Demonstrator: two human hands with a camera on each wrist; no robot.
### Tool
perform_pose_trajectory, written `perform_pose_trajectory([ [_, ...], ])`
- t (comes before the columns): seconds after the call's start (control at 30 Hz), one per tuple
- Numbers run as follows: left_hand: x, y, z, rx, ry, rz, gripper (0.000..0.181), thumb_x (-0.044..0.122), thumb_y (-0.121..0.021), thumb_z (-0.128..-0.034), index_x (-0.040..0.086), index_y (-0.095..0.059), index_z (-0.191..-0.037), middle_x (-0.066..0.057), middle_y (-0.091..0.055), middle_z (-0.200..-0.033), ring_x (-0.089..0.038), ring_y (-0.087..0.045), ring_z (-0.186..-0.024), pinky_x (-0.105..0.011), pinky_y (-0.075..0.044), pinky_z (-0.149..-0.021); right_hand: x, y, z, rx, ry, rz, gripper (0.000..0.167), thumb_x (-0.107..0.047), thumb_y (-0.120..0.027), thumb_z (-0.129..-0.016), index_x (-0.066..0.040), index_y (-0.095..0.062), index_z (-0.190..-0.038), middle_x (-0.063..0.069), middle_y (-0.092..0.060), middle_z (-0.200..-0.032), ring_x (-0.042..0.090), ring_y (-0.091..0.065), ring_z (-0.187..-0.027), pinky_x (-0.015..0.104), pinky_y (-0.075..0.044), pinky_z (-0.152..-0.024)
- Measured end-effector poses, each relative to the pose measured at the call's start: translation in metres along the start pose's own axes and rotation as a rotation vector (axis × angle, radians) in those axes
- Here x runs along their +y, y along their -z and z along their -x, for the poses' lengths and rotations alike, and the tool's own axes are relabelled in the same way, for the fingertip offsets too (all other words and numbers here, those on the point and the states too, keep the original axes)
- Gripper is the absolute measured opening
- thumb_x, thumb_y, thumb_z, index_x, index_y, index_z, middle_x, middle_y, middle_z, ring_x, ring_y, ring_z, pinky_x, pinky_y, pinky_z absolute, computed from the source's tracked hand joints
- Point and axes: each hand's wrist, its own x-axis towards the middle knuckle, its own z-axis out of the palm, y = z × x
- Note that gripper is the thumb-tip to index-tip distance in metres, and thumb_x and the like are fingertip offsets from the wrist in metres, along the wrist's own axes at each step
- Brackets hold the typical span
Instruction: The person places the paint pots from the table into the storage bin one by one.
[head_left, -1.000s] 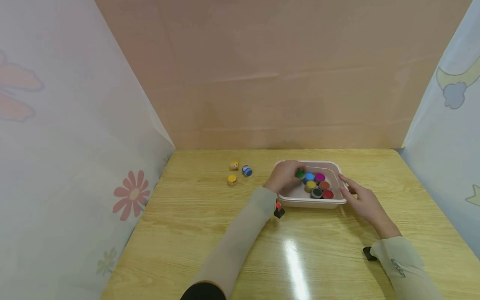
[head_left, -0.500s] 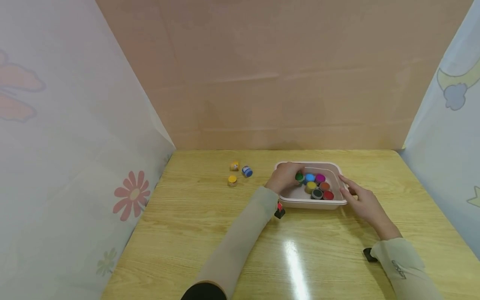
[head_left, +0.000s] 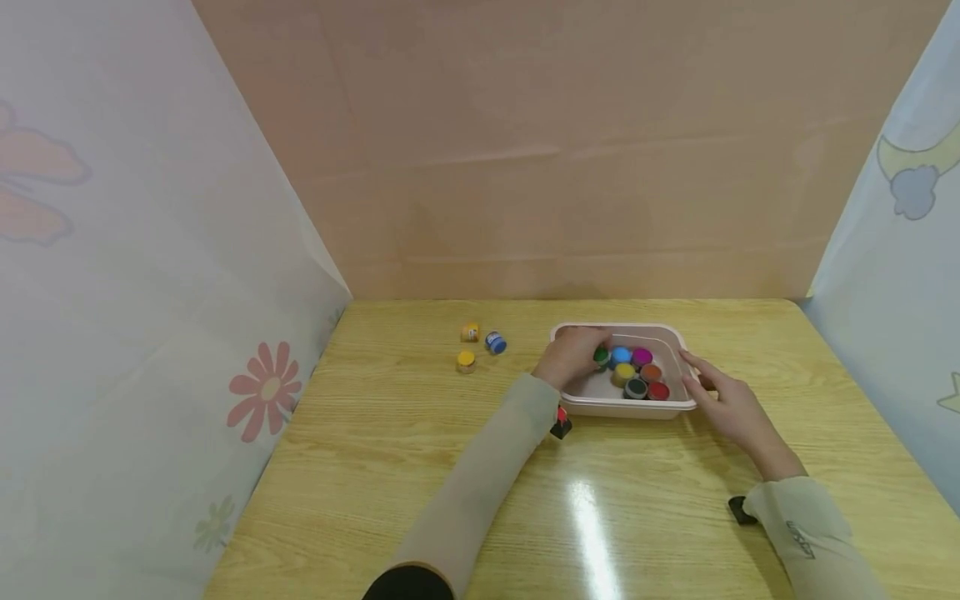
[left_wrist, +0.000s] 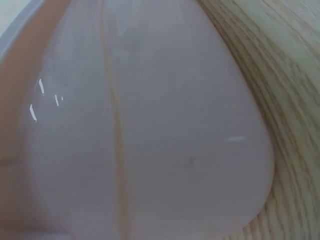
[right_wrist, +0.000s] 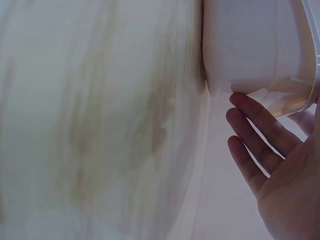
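A pale pink plastic box (head_left: 628,411) stands on the table, holding several small paint jars with coloured lids. Inside it at the left, my left hand (head_left: 572,354) pinches the green-lidded paint jar (head_left: 602,357); part of that jar is hidden by the fingers. My right hand (head_left: 738,412) holds the box's right rim, thumb and finger over the edge. In the right wrist view, more fingers of the right hand (right_wrist: 292,185) lie along the outside of the box (right_wrist: 245,45). Only the box's outer wall (left_wrist: 185,115) and wood show in the left wrist view.
Left of the box on the wooden table (head_left: 420,450) are a standing yellow-lidded jar (head_left: 466,362), a yellow-orange jar (head_left: 470,333) and a tipped blue jar (head_left: 495,342). A brown paper wall (head_left: 570,167) rises behind the table, with printed sheets at both sides.
The green-lidded jar has come down slightly inside the box in my left hand. My right hand keeps its place on the rim.
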Motion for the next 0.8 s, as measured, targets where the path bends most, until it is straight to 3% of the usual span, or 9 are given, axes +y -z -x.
perform_pose_trajectory([
  [0.23, 0.0036, 0.002, 0.0029, -0.014, 0.028, -0.027, 0.02, 0.014, -0.063, -0.1039, 0.031, -0.066, -0.115, 0.016, -0.068, -0.119, -0.004, -0.062, -0.115, -0.026, -0.052, -0.103, -0.0001, 0.0001, 0.0002, 0.007, 0.003, -0.009, 0.057, -0.034, -0.046, -0.111, -0.009, -0.036, -0.161, 0.043, -0.057, -0.132, 0.06, -0.057, -0.12, 0.077, -0.043, -0.095],
  [0.47, 0.0035, -0.0003, 0.0024, -0.011, 0.04, -0.043, 0.021, 0.016, -0.057, -0.1072, 0.033, -0.066, -0.117, 0.018, -0.068, -0.123, -0.003, -0.063, -0.113, -0.026, -0.054, -0.099, 0.0019, -0.0003, -0.0012, 0.014, 0.008, -0.006, 0.056, -0.034, -0.046, -0.111, -0.01, -0.036, -0.161, 0.043, -0.058, -0.131, 0.06, -0.058, -0.118, 0.077, -0.043, -0.095],
  [0.8, 0.0035, -0.003, 0.0034, -0.011, 0.045, -0.075, 0.025, 0.017, -0.055, -0.1083, 0.035, -0.066, -0.122, 0.019, -0.065, -0.134, -0.004, -0.063, -0.12, -0.028, -0.055, -0.101, 0.0035, -0.0007, -0.0023, 0.006, 0.008, -0.012, 0.057, -0.034, -0.046, -0.111, -0.011, -0.035, -0.161, 0.042, -0.058, -0.132, 0.058, -0.058, -0.118, 0.076, -0.044, -0.094],
])
